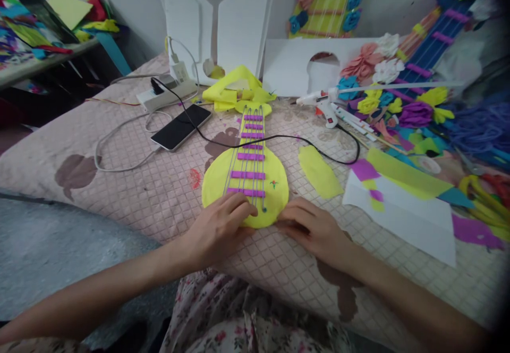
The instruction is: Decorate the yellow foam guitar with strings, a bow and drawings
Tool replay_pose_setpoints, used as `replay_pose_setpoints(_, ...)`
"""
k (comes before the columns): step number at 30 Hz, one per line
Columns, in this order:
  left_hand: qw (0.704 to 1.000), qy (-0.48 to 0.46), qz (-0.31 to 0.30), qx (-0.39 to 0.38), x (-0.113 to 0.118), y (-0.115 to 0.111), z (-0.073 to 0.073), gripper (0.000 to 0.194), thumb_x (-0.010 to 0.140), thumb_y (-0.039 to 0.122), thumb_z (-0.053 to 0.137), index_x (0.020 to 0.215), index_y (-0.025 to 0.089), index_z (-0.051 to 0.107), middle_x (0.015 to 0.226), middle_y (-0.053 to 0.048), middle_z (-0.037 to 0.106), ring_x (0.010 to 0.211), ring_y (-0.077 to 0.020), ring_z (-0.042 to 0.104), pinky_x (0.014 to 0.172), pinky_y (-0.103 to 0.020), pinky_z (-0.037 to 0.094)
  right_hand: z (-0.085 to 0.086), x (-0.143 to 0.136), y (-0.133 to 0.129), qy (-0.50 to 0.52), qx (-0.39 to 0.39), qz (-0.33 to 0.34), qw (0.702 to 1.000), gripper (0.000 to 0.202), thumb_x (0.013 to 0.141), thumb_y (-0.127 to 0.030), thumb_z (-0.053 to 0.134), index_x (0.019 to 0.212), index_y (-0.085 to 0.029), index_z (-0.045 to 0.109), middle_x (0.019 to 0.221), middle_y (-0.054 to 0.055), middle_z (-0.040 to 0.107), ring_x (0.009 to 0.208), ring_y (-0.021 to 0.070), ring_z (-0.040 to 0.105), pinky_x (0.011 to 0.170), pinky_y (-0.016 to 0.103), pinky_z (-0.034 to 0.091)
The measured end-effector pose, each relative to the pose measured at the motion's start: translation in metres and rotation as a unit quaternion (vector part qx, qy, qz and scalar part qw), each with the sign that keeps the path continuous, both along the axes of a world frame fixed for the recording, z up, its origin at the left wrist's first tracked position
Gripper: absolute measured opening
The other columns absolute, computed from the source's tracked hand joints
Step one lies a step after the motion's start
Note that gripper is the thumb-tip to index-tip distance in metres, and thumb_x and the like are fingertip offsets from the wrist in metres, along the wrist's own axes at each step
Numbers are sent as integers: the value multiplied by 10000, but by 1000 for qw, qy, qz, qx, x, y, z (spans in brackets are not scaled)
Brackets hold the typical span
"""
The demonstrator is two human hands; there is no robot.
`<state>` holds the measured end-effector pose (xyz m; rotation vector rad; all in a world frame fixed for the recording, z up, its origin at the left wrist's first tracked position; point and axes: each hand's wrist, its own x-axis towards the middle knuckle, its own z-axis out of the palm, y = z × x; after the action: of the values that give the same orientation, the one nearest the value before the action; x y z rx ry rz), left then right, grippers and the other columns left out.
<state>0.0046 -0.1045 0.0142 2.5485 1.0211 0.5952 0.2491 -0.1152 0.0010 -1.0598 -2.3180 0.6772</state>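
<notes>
A yellow craft guitar [274, 164] with a round body lies flat on the quilted cover, its neck pointing away from me. Purple strips [247, 175] cross it, and thin grey strings [255, 129] run along its length. My left hand [223, 223] is closed at the body's lower left edge, its fingers curled over the strings' near end. At the lower right edge my right hand [313, 228] pinches the rim, fingertips partly hidden. A black cable [279, 136] passes over the neck. Just right of the body lies a yellow paper piece [320, 172].
A phone [181, 127] and power strip [163, 92] lie left. A glue gun [327, 112], paper flowers [374, 71] and a blue craft guitar [434, 39] are at the right. White paper [402, 220] with coloured scraps lies nearer. White cut-out boards [243, 18] stand behind.
</notes>
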Motion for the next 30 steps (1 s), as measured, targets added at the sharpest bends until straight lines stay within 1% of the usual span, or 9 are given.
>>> replay_pose_setpoints(5, 1000, 2, -3, 19, 0, 1, -4, 64, 871, 145, 542, 919, 173, 510, 919, -45, 586, 834, -170, 559, 726, -306, 511, -4, -4, 3, -81, 73, 23, 994, 118, 940, -231, 481, 930, -188, 590, 928, 61, 634, 849, 168, 602, 732, 295, 505)
replay_pose_setpoints(14, 1000, -4, 0, 26, -1, 1, -5, 45, 875, 157, 541, 915, 163, 520, 896, -46, 584, 828, -170, 563, 715, -300, 510, -4, -4, 5, -150, 179, 62, 970, 225, 950, -146, 374, 920, -164, 596, 912, 85, 635, 796, 174, 583, 646, 285, 481)
replay_pose_setpoints(17, 1000, 0, 4, 22, -1, 1, -4, 38, 872, 152, 538, 908, 159, 526, 893, -48, 589, 822, -168, 567, 712, -301, 513, -3, -1, 5, -121, 137, 47, 982, 176, 948, -151, 394, 933, -182, 566, 905, 72, 625, 803, 173, 581, 661, 291, 485)
replay_pose_setpoints(21, 1000, 1, 9, 3, -2, 0, -4, 16, 879, 168, 525, 890, 162, 536, 894, -51, 600, 820, -161, 572, 716, -295, 515, 2, 11, 1, 8, 1, -3, 1000, 82, 929, -173, 466, 888, -216, 522, 897, 47, 594, 855, 164, 580, 734, 298, 495)
replay_pose_setpoints(23, 1000, -6, 8, -1, -3, 0, -4, 23, 883, 182, 529, 891, 163, 538, 893, -51, 603, 819, -160, 573, 722, -297, 517, 3, 18, -3, 81, -63, -56, 993, 70, 920, -199, 495, 855, -222, 508, 934, 44, 590, 842, 155, 584, 733, 298, 500)
replay_pose_setpoints(25, 1000, -13, 5, -2, -4, 0, -3, 36, 884, 194, 537, 901, 162, 541, 892, -52, 603, 815, -160, 573, 717, -295, 516, 2, 23, -6, 126, -114, -112, 979, 62, 917, -229, 511, 856, -222, 505, 948, 41, 594, 753, 136, 586, 666, 283, 506)
replay_pose_setpoints(27, 1000, -15, 3, -4, -4, 1, -2, 49, 881, 198, 546, 912, 160, 545, 902, -55, 605, 825, -164, 574, 714, -293, 515, 2, 23, -8, 121, -123, -140, 975, 33, 916, -238, 515, 886, -225, 518, 901, 30, 601, 688, 126, 579, 617, 270, 500)
replay_pose_setpoints(28, 1000, -13, 1, -4, -5, 2, -1, 57, 879, 199, 552, 920, 159, 547, 914, -58, 607, 839, -169, 576, 722, -297, 515, 2, 21, -8, 103, -108, -133, 980, 21, 916, -228, 512, 903, -227, 529, 875, 25, 605, 700, 131, 584, 632, 273, 502)
replay_pose_setpoints(30, 1000, -7, -4, -3, -5, 3, 1, 73, 875, 198, 562, 936, 160, 553, 940, -63, 611, 870, -179, 580, 744, -308, 516, 2, 16, -5, 59, -58, -86, 993, 68, 920, -194, 492, 930, -230, 549, 873, 28, 618, 790, 148, 603, 707, 291, 509)
